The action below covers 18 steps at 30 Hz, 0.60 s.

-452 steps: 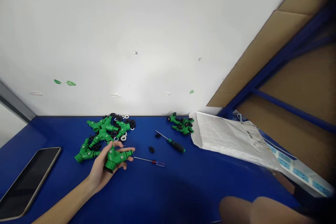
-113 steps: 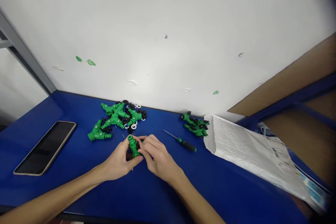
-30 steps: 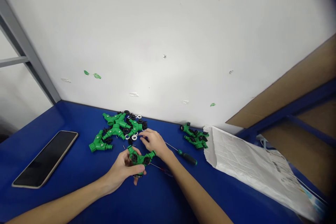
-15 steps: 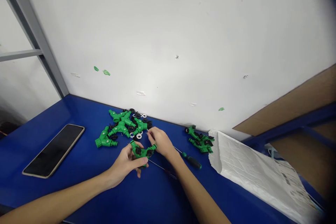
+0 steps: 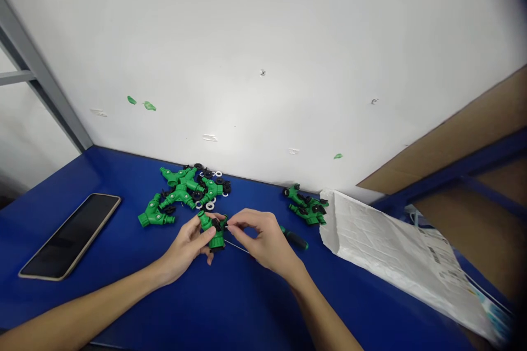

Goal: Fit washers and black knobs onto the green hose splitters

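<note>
My left hand [image 5: 185, 244] is closed around a green Y-shaped hose splitter [image 5: 216, 242] with black valve knobs, holding it above the blue table. Against the splitter's right side, my right hand [image 5: 265, 238] pinches a tiny piece between thumb and forefinger, too small to name. A thin metal shaft [image 5: 237, 247] runs under my right hand. Beyond that wrist lies a screwdriver with a green and black handle [image 5: 295, 238], partly covered. Several more green splitters [image 5: 181, 196] lie behind my left hand, among black knobs [image 5: 208, 174] and white washers [image 5: 210, 205].
A phone [image 5: 72, 236] lies on the left of the blue table [image 5: 135, 296]. Another group of green splitters [image 5: 308, 211] rests near the white wall [image 5: 247, 22], beside a white plastic bag [image 5: 382, 252] on the right. A grey metal frame [image 5: 53, 82] stands at the left.
My right hand has moved from beside the loose parts to the held splitter, bringing its pinched fingers against it. My left hand has turned the splitter. The whole view has shifted slightly.
</note>
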Tool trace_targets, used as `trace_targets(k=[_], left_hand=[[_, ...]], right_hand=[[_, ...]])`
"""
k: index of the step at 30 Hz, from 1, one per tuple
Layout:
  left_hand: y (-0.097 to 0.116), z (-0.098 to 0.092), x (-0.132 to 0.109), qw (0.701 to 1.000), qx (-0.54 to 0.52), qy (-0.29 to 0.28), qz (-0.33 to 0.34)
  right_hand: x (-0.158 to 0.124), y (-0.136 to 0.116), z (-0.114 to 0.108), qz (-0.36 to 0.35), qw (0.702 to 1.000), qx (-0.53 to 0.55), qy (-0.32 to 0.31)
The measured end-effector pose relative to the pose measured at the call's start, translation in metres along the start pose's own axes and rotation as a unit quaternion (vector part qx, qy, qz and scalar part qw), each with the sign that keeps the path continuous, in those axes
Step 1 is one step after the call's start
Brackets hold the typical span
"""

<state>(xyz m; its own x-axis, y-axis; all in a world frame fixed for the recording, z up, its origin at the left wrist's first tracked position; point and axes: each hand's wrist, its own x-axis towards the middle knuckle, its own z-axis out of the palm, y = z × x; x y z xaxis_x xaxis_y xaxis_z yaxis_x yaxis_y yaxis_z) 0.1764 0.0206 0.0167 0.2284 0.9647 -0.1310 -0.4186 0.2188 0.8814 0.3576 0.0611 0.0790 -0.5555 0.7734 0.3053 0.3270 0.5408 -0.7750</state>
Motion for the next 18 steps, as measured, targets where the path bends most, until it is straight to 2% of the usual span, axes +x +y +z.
trace_targets(k=[2,5,9,13,18], left_hand=[[0.000,-0.001,0.000,1.000,0.001,-0.014,0.006],[0.000,-0.001,0.001,0.999,0.006,-0.031,0.010],[0.000,0.001,0.000,0.999,0.020,-0.042,0.016],[-0.003,0.000,-0.001,0.998,0.027,-0.044,0.019],[-0.004,-0.002,0.002,0.994,0.073,-0.044,0.064]], right_hand=[[0.004,-0.006,-0.004,-0.019,0.999,-0.037,-0.021],[0.007,-0.006,-0.005,-0.031,0.998,-0.035,-0.034],[0.006,-0.001,0.003,-0.036,0.999,-0.029,-0.018],[0.004,0.003,0.009,-0.038,0.999,-0.026,-0.027],[0.004,0.002,0.010,-0.028,0.999,-0.028,-0.010]])
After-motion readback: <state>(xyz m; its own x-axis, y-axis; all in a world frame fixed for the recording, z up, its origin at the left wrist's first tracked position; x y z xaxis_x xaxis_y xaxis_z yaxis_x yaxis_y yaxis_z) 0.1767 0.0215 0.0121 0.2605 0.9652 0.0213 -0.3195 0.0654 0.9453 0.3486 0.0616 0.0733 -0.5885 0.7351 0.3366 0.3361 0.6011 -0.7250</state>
